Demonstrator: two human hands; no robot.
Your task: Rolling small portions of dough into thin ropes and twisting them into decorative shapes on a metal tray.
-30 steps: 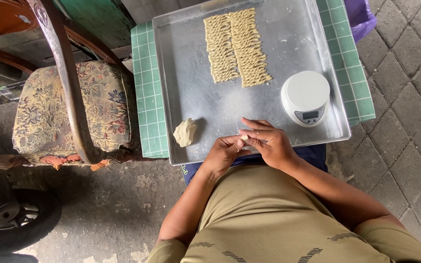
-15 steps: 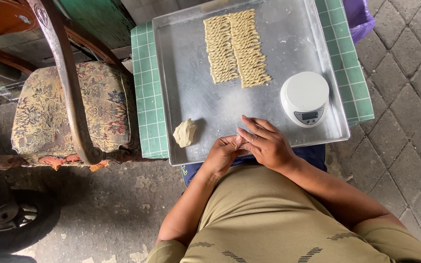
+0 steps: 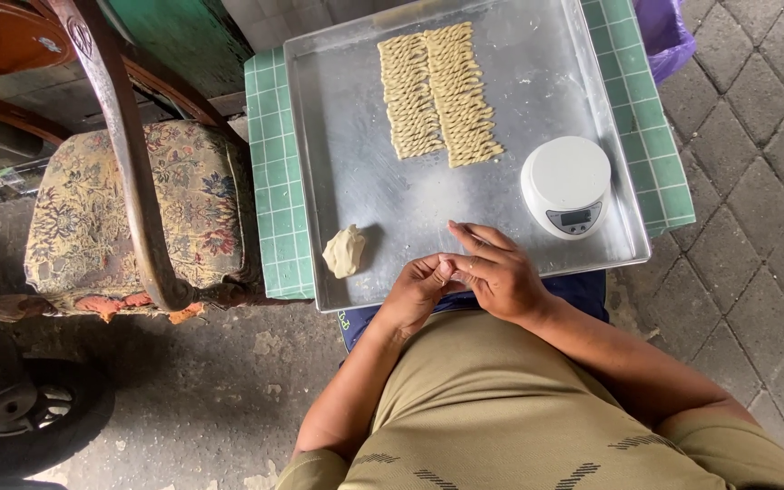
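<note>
Both hands (image 3: 465,277) pinch together, dough lump (image 3: 345,250) beside, scale (image 3: 566,184) near

In front of me is a green cutting mat (image 3: 269,172) with a pale grid, and I cannot see what holds it up from below. On the mat lies a big metal tray (image 3: 365,195), which covers most of it; the mat shows only as a strip to the left of the tray and a strip to the right. On the tray, at the far side, two rows of twisted dough sticks (image 3: 436,95) lie side by side, touching. A round white kitchen scale (image 3: 565,184) stands near the tray's right rim. A small lump of dough (image 3: 344,250) lies near the tray's left front corner.
</note>
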